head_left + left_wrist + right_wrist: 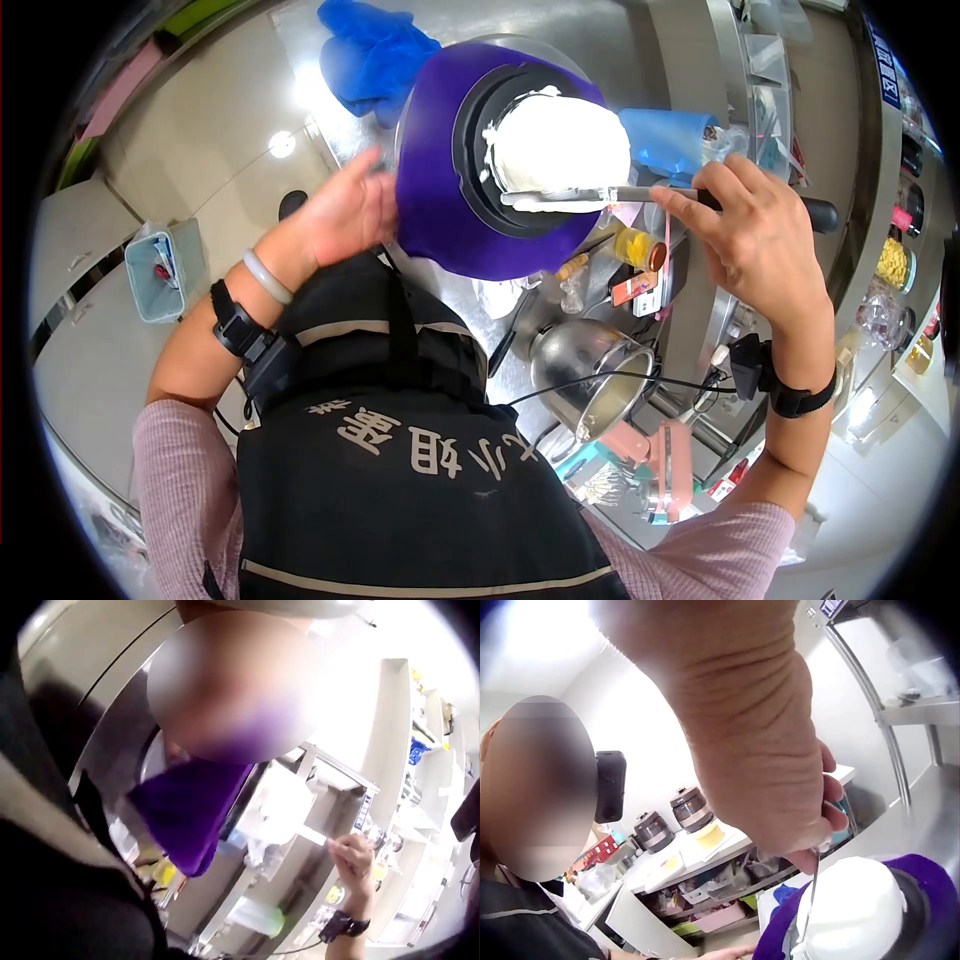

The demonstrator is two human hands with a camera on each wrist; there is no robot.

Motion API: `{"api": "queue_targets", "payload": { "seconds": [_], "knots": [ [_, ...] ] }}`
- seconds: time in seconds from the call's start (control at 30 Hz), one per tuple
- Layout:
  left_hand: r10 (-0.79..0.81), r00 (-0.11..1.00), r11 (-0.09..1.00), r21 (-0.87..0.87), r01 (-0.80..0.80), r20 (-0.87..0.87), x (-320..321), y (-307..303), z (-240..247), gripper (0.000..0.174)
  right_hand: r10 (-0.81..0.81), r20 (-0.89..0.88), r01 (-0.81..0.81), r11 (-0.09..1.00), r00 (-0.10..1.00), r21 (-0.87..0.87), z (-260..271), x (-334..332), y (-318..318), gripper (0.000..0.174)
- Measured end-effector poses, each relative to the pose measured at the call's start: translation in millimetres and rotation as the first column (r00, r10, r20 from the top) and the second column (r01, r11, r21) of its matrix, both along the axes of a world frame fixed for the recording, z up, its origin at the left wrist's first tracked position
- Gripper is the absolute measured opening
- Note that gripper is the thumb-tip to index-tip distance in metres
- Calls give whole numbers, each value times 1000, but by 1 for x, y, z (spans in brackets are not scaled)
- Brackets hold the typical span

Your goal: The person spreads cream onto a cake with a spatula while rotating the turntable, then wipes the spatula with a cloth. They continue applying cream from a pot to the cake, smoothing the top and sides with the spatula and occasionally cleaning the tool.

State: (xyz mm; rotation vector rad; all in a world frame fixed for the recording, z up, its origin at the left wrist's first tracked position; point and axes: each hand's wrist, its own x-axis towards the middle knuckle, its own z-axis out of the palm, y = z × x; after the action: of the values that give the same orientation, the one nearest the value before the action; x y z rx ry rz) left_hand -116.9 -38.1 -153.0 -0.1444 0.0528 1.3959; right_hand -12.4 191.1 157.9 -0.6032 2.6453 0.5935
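My right hand (755, 235) grips an icing spatula (822, 215) by its black handle. The spatula's metal blade lies along the near side of a cake (565, 145) coated in white cream. Under the cake is a round black board (470, 160), with a purple cloth (435, 180) spread around it. Beside the cloth's left edge is my left hand (345, 215), its fingers loosely extended at the cloth. From the right wrist view the cake (855, 907) shows a smooth domed top, with the blade upright against its side.
A blue plastic bag (370, 55) lies behind the cloth on the metal table (300, 40). To the right are a blue piping bag (665, 138), a jar with yellow contents (637, 250) and a tipped steel bowl (575, 365). A pink stand mixer (672, 460) stands nearer.
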Motion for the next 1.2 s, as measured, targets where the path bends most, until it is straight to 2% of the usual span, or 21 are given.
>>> {"api": "queue_targets", "payload": {
  "seconds": [0.03,0.1,0.13,0.17,0.23,0.27,0.3,0.37,0.43,0.47,0.57,0.6,0.63,0.73,0.8,0.87,0.97,1.03,1.1,1.17,1.2],
  "knots": [
    [-2,1000,1000,2,2,-1,2,-1,-12,67,-1,-1,1,1000,1000,-9,0,0,1,34],
    [30,988,973,-224,-64,-154,-3,-1,3,67,-7,-1,7,1000,1000,-16,0,2,3,35],
    [115,980,973,-180,-143,-160,-16,-1,6,66,-18,1,18,1000,1000,-16,-1,3,5,36],
    [111,981,973,-181,-140,-159,-15,0,7,66,-26,2,26,1000,1000,-16,-1,5,7,37],
    [296,950,915,-255,-313,-104,-16,3,10,64,-27,-6,27,999,1000,-30,-2,6,10,37],
    [240,971,947,-219,-237,-12,-5,3,-4,63,-26,-15,25,999,1000,-42,-2,6,11,37],
    [68,962,973,194,-123,266,5,2,-26,62,-26,-19,25,999,999,-43,-3,6,11,37],
    [-110,991,992,-50,115,82,13,-3,-31,62,-43,-18,41,997,999,-69,-3,6,13,37],
    [18,995,958,-283,-46,-100,-8,-3,-28,62,-76,5,77,995,997,-70,-2,10,16,40],
    [179,971,924,-311,-221,-158,-18,0,6,64,-107,31,109,991,994,-73,-2,12,17,44],
    [228,970,953,-186,-240,-83,-15,-4,2,67,-83,-29,79,991,996,-106,-4,12,18,34],
    [100,992,951,-287,-117,-75,-6,-3,2,69,-85,-38,81,991,996,-105,-3,14,18,34],
    [-27,999,992,-126,24,-20,-3,-8,-15,70,-110,-5,109,988,994,-111,-3,15,19,38],
    [33,989,966,-250,-68,-144,-10,-6,10,67,-196,65,202,973,978,-108,5,28,16,42],
    [154,945,901,-351,-255,-290,-22,-1,22,61,-268,82,275,957,960,-93,18,46,8,41],
    [85,946,936,-302,-183,-312,-24,0,31,58,-445,38,439,861,895,-256,35,77,-11,34],
    [48,968,992,-106,-76,-246,-29,0,19,51,-760,-69,674,611,646,-415,54,137,-49,37],
    [29,929,976,-189,-105,-368,-37,6,31,49,-945,-84,753,304,316,-584,49,180,-85,34],
    [-3,913,972,-216,-93,-407,-48,15,41,44,-998,-32,682,-16,-57,-731,26,233,-123,31],
    [-44,892,953,-288,-98,-450,-54,19,44,44,-903,148,450,-336,-404,-827,-5,281,-161,33],
    [-67,896,959,-276,-64,-438,-61,18,39,45,-843,196,348,-404,-501,-846,-26,306,-175,34]
  ]
}}
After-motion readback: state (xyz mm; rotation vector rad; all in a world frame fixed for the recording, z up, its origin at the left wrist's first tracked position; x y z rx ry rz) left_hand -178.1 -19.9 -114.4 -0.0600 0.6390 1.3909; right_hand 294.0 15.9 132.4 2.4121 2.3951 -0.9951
